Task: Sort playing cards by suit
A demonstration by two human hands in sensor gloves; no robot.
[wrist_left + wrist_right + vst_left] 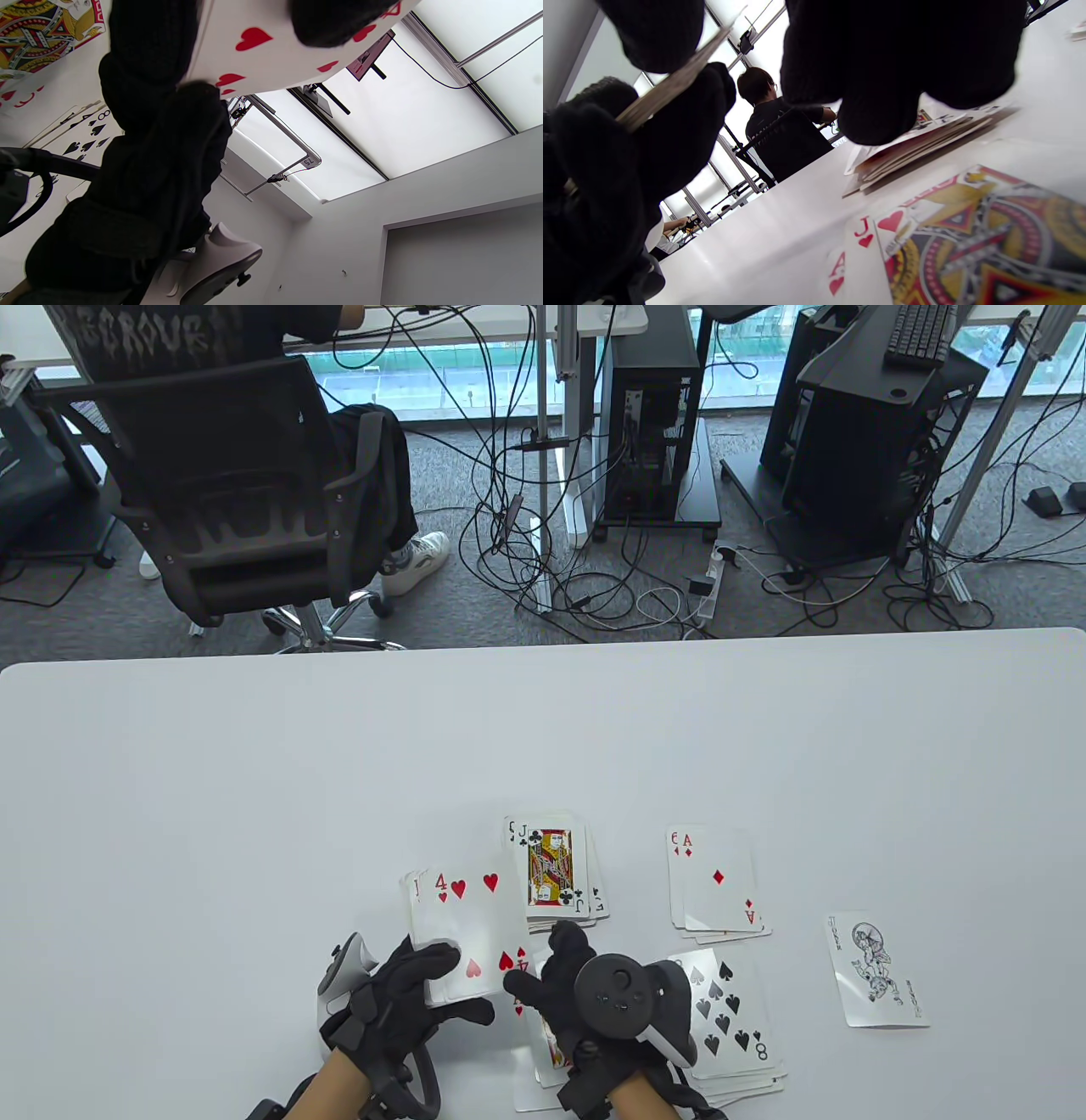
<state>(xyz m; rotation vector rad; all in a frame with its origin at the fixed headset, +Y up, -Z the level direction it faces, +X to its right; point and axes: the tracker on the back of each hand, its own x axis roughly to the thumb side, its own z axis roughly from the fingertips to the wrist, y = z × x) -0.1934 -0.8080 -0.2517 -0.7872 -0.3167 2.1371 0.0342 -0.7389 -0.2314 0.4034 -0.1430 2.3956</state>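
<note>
My left hand (pixel 458 984) holds a small stack of cards, face up, with the four of hearts (pixel 467 925) on top. It also shows in the left wrist view (pixel 263 46). My right hand (pixel 539 963) pinches the near right corner of that four, thumb on its face. Beneath my right hand lies the hearts pile (pixel 550 1052), with the jack of hearts (pixel 967 237) over an ace. The clubs pile (pixel 556 869), jack on top, lies just beyond. The diamonds pile (pixel 717 882) shows an ace. The spades pile (pixel 734 1010) shows an eight.
A single joker (pixel 878 971) lies face up at the right of the white table (pixel 254 780). Beyond the table's far edge are an office chair (pixel 246 500) with a seated person, computer towers and cables on the floor.
</note>
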